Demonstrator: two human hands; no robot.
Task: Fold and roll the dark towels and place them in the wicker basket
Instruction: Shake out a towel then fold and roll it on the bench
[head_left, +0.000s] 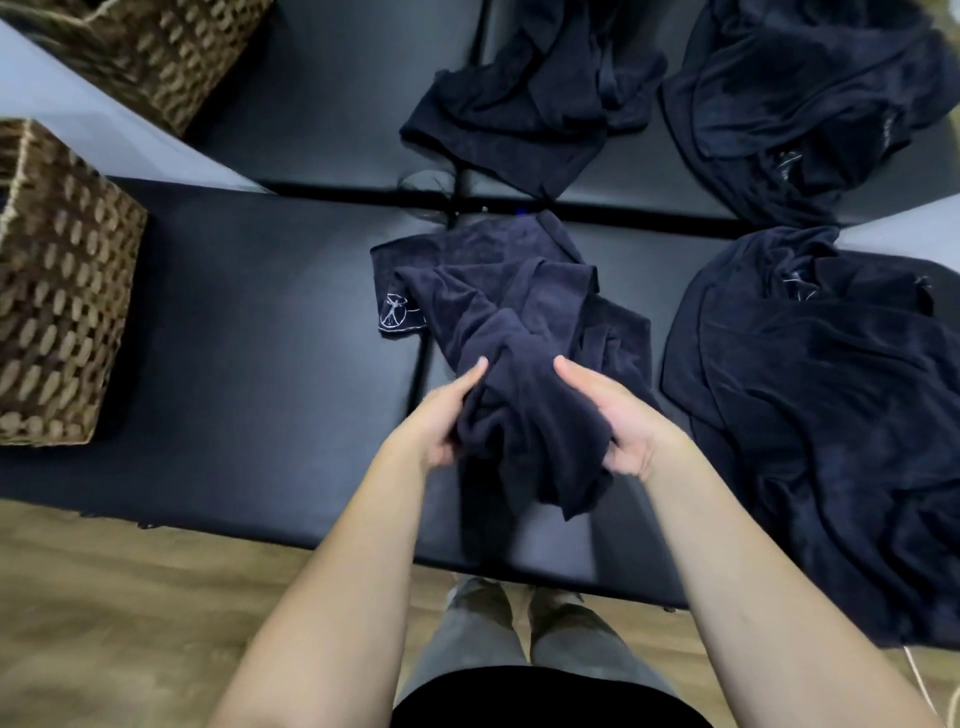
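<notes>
both hands, left hand (441, 415) and right hand (623, 421), grip a bunched dark towel (519, 374) from either side above the near edge of the black desk (249, 364), with a wicker basket (57, 291) far left and more towels (810, 415) heaped right and beyond.

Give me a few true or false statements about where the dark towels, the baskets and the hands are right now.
1. Both hands grip one crumpled dark navy towel. True.
2. The left hand rests on the brown wicker basket. False: it holds the towel, as does the right hand.
3. Loose dark towel heaps lie to the right on the black padded table. True.
4. The held towel is tightly rolled. False: it hangs bunched.
</notes>
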